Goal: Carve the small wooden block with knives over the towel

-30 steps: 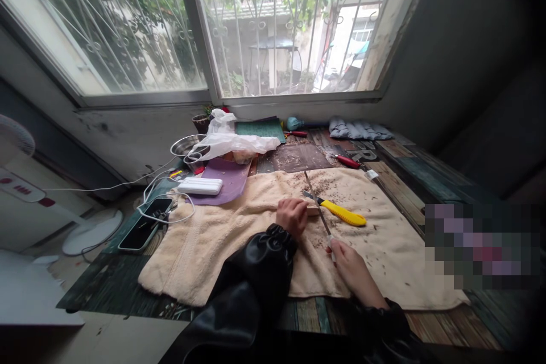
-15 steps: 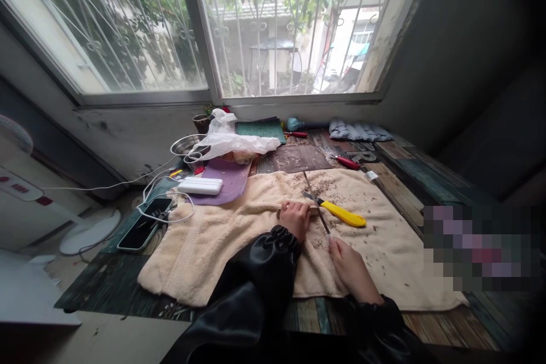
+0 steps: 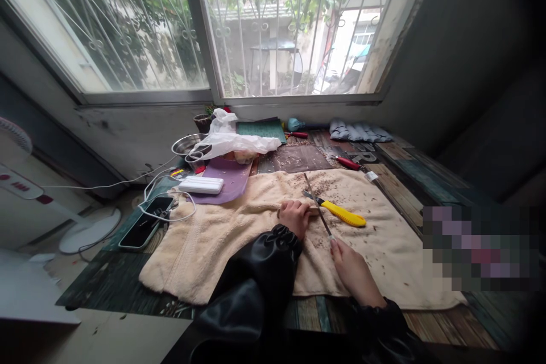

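Note:
My left hand (image 3: 294, 218) is closed over a small piece of wood (image 3: 314, 211), pressing it onto the beige towel (image 3: 230, 239). Most of the wood is hidden under my fingers. A long thin metal file (image 3: 323, 218) lies slantwise across the wood's right end, its tip pointing away from me. Its near end is in my right hand (image 3: 353, 273), with the fingers wrapped round it. Just right of the file lies a yellow utility knife (image 3: 343, 214), its blade end close to the file. Brown shavings (image 3: 326, 181) are scattered over the towel around these tools.
A white power bank (image 3: 200, 185), a phone (image 3: 146, 223) and a white cable lie at the left. Behind are a purple sheet (image 3: 226, 185), a white plastic bag (image 3: 243, 143), a metal bowl (image 3: 176, 147) and a red-handled tool (image 3: 347, 162). A fan (image 3: 17, 182) stands left of the table.
My right hand and the file have shifted very slightly toward me and to the right. My left hand keeps its hold on the wood.

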`<state>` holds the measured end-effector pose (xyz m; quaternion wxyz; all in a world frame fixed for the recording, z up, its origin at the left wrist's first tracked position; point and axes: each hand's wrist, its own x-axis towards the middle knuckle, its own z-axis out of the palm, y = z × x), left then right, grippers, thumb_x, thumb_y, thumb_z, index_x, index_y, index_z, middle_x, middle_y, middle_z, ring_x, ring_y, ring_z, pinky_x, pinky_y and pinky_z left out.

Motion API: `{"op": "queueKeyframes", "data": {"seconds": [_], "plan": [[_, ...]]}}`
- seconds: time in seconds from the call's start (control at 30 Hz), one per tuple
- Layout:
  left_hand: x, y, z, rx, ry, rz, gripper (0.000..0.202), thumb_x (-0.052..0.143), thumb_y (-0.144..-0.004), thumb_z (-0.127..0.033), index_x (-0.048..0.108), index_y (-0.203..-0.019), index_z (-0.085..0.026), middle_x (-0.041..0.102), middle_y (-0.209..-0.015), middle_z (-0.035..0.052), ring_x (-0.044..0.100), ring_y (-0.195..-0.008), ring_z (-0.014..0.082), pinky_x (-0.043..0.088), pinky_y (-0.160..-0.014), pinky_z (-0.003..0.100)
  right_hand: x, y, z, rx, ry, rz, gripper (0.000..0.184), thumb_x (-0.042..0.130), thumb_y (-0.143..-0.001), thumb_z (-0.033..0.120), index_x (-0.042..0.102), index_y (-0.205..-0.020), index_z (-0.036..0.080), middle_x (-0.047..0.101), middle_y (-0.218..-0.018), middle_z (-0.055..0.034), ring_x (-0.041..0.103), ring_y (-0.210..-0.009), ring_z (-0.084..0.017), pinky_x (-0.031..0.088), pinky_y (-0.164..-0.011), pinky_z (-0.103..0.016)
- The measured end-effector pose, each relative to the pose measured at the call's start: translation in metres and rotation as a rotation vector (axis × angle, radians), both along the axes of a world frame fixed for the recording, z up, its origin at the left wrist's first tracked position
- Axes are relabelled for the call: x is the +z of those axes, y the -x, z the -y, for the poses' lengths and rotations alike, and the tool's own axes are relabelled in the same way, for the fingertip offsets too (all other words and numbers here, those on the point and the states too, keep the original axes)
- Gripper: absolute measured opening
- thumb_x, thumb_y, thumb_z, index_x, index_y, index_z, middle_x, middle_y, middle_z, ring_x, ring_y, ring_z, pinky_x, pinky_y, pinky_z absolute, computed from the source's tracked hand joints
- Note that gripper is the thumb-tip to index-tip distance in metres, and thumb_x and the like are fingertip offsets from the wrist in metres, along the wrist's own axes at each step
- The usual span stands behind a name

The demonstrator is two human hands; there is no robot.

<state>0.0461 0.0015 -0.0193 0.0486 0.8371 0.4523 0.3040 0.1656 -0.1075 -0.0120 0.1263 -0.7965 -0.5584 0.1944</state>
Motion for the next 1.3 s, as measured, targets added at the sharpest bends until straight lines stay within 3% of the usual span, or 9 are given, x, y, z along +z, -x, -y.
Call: {"op": "queueKeyframes", "data": {"seconds": [0.43, 0.73, 0.97, 1.2, 1.3], "plan": [[0.001, 0.001, 0.002, 0.019, 0.026, 0.048, 0.015, 0.045, -0.075, -0.026, 0.055, -0.087, -0.025, 0.05, -0.081, 0.0005, 0.046, -0.076, 0.0135, 0.034, -0.074, 0.03, 0.004, 0.001, -0.02, -0.022, -0.02, 0.041, 0.039, 0.02, -0.081, 0.035, 0.056, -0.078, 0.02, 0.061, -0.076, -0.0064, 0.053, -0.066, -0.014, 0.03, -0.055, -0.021], [-0.002, 0.0, 0.001, 0.04, 0.012, 0.059, 0.014, 0.046, -0.075, -0.024, 0.055, -0.085, -0.025, 0.051, -0.08, 0.0008, 0.045, -0.079, 0.0148, 0.033, -0.076, 0.032, 0.002, -0.005, 0.005, 0.003, 0.005, -0.054, 0.041, 0.018, -0.08, 0.04, 0.054, -0.072, 0.021, 0.061, -0.07, -0.0045, 0.053, -0.064, -0.015, 0.032, -0.055, -0.022], [-0.005, -0.001, 0.005, 0.0, -0.007, 0.032, 0.014, 0.044, -0.077, -0.027, 0.055, -0.084, -0.025, 0.051, -0.081, 0.0009, 0.045, -0.081, 0.0153, 0.032, -0.075, 0.032, 0.009, 0.002, -0.023, -0.002, -0.037, 0.024, 0.043, 0.016, -0.081, 0.036, 0.055, -0.079, 0.017, 0.061, -0.08, -0.0093, 0.053, -0.071, -0.017, 0.031, -0.057, -0.023], [-0.004, -0.002, 0.002, 0.037, 0.013, 0.012, 0.013, 0.045, -0.076, -0.027, 0.056, -0.083, -0.025, 0.051, -0.081, 0.0011, 0.044, -0.08, 0.0147, 0.03, -0.076, 0.031, 0.009, -0.011, -0.01, 0.06, -0.005, -0.018, 0.041, 0.018, -0.08, 0.037, 0.054, -0.07, 0.019, 0.06, -0.069, -0.0051, 0.052, -0.062, -0.014, 0.031, -0.056, -0.022], [-0.004, -0.002, 0.004, 0.021, 0.007, 0.006, 0.015, 0.043, -0.077, -0.027, 0.056, -0.084, -0.025, 0.051, -0.081, 0.0012, 0.044, -0.081, 0.0147, 0.03, -0.075, 0.03, 0.013, -0.013, -0.018, 0.083, -0.017, 0.0, 0.041, 0.02, -0.08, 0.036, 0.054, -0.067, 0.018, 0.059, -0.067, -0.0057, 0.051, -0.06, -0.014, 0.03, -0.055, -0.022]]}}
